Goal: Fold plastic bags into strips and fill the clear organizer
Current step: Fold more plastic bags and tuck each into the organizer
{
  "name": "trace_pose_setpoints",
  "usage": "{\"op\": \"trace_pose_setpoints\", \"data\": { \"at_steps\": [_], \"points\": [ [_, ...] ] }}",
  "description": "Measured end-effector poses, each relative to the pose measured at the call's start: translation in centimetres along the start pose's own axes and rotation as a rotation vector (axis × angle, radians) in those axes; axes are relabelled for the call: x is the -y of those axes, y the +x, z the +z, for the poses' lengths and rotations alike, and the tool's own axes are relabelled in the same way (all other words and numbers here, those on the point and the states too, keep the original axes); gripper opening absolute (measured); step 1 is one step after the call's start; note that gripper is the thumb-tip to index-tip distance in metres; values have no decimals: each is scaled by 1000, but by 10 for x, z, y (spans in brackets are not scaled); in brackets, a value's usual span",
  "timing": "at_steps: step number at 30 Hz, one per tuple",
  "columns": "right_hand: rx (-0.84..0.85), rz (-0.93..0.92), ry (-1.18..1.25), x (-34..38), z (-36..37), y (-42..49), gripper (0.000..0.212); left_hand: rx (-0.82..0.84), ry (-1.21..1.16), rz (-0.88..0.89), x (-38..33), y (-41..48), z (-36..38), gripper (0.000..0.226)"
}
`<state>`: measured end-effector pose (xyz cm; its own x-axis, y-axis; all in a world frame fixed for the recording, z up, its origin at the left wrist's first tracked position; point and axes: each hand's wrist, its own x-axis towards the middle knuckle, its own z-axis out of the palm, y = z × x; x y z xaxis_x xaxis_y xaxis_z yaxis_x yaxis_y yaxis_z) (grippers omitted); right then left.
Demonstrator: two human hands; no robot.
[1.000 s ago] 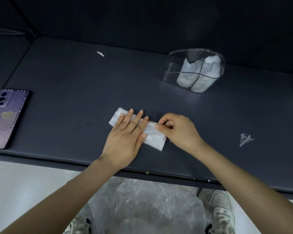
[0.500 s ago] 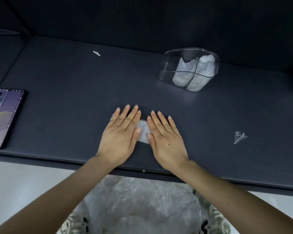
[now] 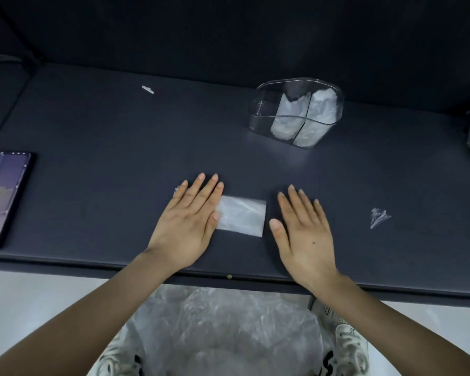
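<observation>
A folded plastic bag (image 3: pixel 240 218) is seen lying flat on the dark table (image 3: pixel 92 158), close to its near edge. Its long axis is laid roughly left to right, with the right end dipped a little toward the person. The left end of the strip is covered and pressed down by the left hand (image 3: pixel 186 221), whose fingers are held straight and flat. Nothing is gripped by it. The right hand (image 3: pixel 304 232) is spread palm-down on the table just beside the strip's right end, fingers straight and relaxed. Whether its thumb touches the plastic cannot be told.

The clear organizer (image 3: pixel 263 112) is set farther back and to the right, well apart from the strip. Crumpled white bags are held in its two right-hand compartments, while the left part looks unfilled. It is judged that the organizer is nearer the right hand, so the free right end of the strip is likely best taken from that side.

A phone (image 3: pixel 3 199) is laid at the left edge of the table, and a heap of loose plastic bags (image 3: pixel 223 335) is seen below the table.
</observation>
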<state>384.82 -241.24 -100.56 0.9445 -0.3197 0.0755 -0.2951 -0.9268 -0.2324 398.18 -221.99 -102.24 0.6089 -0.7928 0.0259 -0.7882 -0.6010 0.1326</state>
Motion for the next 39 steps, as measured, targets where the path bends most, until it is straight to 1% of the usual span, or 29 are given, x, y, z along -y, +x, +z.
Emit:
{"op": "trace_pose_setpoints", "data": {
  "at_steps": [2, 3, 4, 7, 9, 10, 12, 14, 15, 16, 18, 19, 21, 22, 23, 24, 26, 27, 29, 30, 32, 34, 36, 37, 39],
  "points": [
    [-167, 89, 34, 10, -3, 1, 54, 13, -16, 0, 0, -1, 0, 54],
    [-216, 133, 53, 16, -2, 3, 46, 19, -25, 0, 0, -1, 0, 54],
    [-226, 184, 78, 21, 0, 5, 40, 27, -37, -1, 0, -1, -1, 54],
    [-127, 308, 200, 33, 4, 13, 21, 43, -99, -14, 2, -1, -1, 56],
    [-36, 369, 304, 34, 1, 17, 11, 15, -214, -49, 2, 0, -3, 62],
    [-18, 380, 362, 33, -4, 19, 10, -17, -301, -90, 2, 0, -6, 66],
    [2, 355, 503, 30, -13, 23, 12, -89, -449, -185, 2, 4, -16, 72],
    [77, 289, 627, 26, -28, 28, 16, -141, -484, -208, 1, 10, -30, 73],
    [133, 235, 644, 24, -35, 32, 18, -102, -541, -193, 3, 15, -36, 70],
    [184, 175, 631, 22, -43, 37, 19, -5, -667, -188, 4, 19, -44, 63],
    [249, 85, 598, 17, -56, 50, 18, 232, -1000, -220, 5, 27, -56, 39],
    [270, 65, 597, 16, -61, 58, 19, 283, -1100, -236, 6, 31, -57, 29],
    [283, 52, 630, 17, -69, 71, 19, 278, -1202, -271, 4, 33, -59, 14],
    [276, 74, 692, 19, -71, 76, 16, 257, -1257, -308, 1, 32, -59, 9],
    [269, 125, 803, 22, -72, 78, 11, 232, -1320, -357, -1, 31, -59, 7],
    [274, 202, 941, 26, -72, 78, 13, 202, -1383, -407, -3, 30, -59, 4],
    [350, 372, 1163, 34, -67, 70, 36, 121, -1467, -503, -6, 29, -58, 2],
    [409, 432, 1216, 38, -64, 65, 42, 85, -1493, -536, -8, 28, -58, 3],
    [487, 500, 1286, 46, -57, 56, 39, 48, -1543, -586, -12, 27, -58, 8],
    [485, 516, 1312, 50, -55, 54, 34, 45, -1562, -602, -14, 27, -59, 11],
    [407, 524, 1343, 55, -52, 54, 23, 39, -1585, -629, -18, 28, -60, 15],
    [314, 490, 1354, 58, -49, 57, 13, 27, -1605, -668, -21, 29, -61, 9],
    [219, 398, 1324, 58, -45, 59, 14, 43, -1652, -710, -21, 31, -65, 5],
    [167, 333, 1288, 56, -43, 60, 18, 73, -1698, -731, -20, 32, -67, 8],
    [63, 175, 1194, 50, -40, 61, 26, 173, -1835, -791, -16, 32, -73, 23]
  ]
}}
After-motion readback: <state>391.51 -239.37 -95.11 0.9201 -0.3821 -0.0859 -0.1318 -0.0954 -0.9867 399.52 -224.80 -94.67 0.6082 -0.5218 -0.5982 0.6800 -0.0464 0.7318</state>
